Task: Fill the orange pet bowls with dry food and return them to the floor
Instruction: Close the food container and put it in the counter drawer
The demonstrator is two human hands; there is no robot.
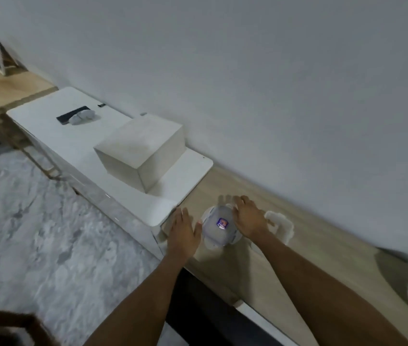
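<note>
Head view: open-fingered hands [184, 229] [249, 219] flank a lidded container [219, 227], perhaps touching, near white box [143, 151].

One head-worn view – steeply down, tilted, close above a wooden counter [285, 245] along the wall [247, 71]

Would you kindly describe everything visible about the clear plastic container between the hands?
The container looks like translucent plastic, roughly square with rounded corners, its lid on and bearing a small blue and red sticker. White clip flaps stick out at its sides. It sits upright on the wooden counter. The right hand rests on its right edge; the left hand lies open at its left side, contact unclear. Contents are not visible.
</note>
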